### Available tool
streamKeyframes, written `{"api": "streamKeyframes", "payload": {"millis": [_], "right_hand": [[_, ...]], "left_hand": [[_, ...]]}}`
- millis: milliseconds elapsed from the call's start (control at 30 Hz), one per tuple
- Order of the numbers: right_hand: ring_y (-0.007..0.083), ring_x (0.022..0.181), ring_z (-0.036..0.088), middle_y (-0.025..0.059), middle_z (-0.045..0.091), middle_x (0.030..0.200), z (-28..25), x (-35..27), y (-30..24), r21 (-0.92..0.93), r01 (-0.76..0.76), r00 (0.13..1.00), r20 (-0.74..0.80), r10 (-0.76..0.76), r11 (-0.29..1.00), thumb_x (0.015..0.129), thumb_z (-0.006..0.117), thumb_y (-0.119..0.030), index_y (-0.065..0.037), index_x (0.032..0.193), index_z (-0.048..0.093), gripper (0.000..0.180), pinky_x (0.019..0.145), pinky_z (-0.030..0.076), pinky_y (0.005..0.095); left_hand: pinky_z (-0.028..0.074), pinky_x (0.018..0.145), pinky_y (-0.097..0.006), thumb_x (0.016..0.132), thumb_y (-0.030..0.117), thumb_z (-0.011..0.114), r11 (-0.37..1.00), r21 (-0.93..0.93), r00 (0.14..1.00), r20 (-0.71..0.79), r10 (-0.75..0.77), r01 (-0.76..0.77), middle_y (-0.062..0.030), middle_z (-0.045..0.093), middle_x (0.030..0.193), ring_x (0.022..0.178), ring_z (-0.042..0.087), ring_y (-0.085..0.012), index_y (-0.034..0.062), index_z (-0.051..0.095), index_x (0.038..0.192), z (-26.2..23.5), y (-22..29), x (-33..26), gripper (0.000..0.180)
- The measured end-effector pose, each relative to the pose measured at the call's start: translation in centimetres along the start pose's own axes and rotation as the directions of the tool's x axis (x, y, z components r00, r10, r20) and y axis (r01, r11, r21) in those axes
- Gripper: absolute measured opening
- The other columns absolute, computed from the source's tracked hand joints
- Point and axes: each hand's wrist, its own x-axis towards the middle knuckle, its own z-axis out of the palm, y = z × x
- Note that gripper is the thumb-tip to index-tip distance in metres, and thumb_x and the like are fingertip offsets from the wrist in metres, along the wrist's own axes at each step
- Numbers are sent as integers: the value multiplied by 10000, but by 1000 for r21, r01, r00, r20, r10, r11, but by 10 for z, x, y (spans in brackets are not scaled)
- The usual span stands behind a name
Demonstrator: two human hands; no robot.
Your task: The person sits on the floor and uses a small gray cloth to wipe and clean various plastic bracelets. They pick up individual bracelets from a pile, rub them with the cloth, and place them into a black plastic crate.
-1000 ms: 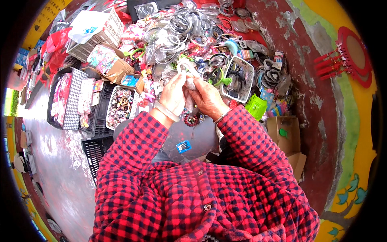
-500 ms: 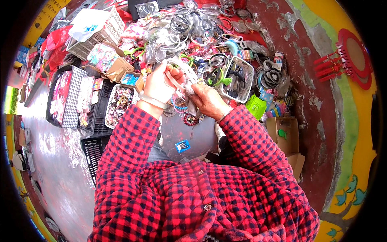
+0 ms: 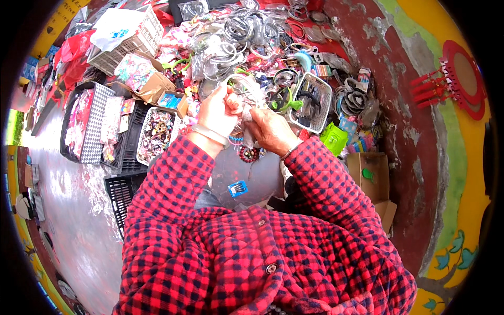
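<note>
Over the front of the pile, my left hand (image 3: 216, 114) is closed round one side of a pale headband (image 3: 242, 79), its fingers curled in. The band's curved top shows beyond my fingers. My right hand (image 3: 272, 130) pinches the same headband lower down, at a greyish part between thumb and forefinger. Glare and clear wrapping behind blur its outline. Just below my hands lie a dark red beaded bracelet (image 3: 248, 155) and a blue coiled band (image 3: 236, 140). A small blue card (image 3: 238, 189) with dark pins lies nearer to me on a grey surface.
Ahead spreads a heap of wrapped headbands (image 3: 239, 29). At right stand a white basket (image 3: 326, 107) of black items, a bright green packet (image 3: 334, 138) and an open cardboard box (image 3: 375, 178). Leftward are a basket of hair ties (image 3: 142, 137) and a black crate (image 3: 116, 202).
My left hand has shifted a little to the right, closer to my right hand, and the headband has turned in my grip. The right hand stays nearly in place.
</note>
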Motion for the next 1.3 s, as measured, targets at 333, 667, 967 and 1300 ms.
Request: {"api": "streamKeyframes", "payload": {"millis": [333,667,967,1300], "right_hand": [[379,685,535,187,519,698,-1,-3,0,-36,23,999,46,-21,999,787,562,-135,-15,792,437,173,590,430,436],[304,700,601,201,572,738,-10,-9,24,27,-339,941,9,339,940,827,531,-163,-25,836,523,138,620,459,378],[208,877,585,93,594,981,-60,-6,32,993,30,863,31,504,-113,874,485,-217,-3,1082,520,301,806,460,338],[203,1042,535,109,539,1156,-51,-8,29,970,-182,932,222,286,-161,862,522,-173,17,1210,441,405,930,396,332]], "left_hand": [[237,442,-233,935,222,385,996,90,992,-122,-11,22,38,268,517,469,261,-92,48,441,774,9,19,-3,244],[231,406,-233,910,265,427,949,70,946,135,295,-306,32,266,467,410,254,-98,91,440,683,-12,60,6,286],[209,415,-258,898,359,421,905,236,867,447,221,-353,6,254,408,391,245,-113,107,374,569,3,44,-10,417],[209,431,-268,868,341,468,986,50,862,494,114,-159,-1,259,403,411,248,-123,98,362,528,11,27,-14,431]]}}
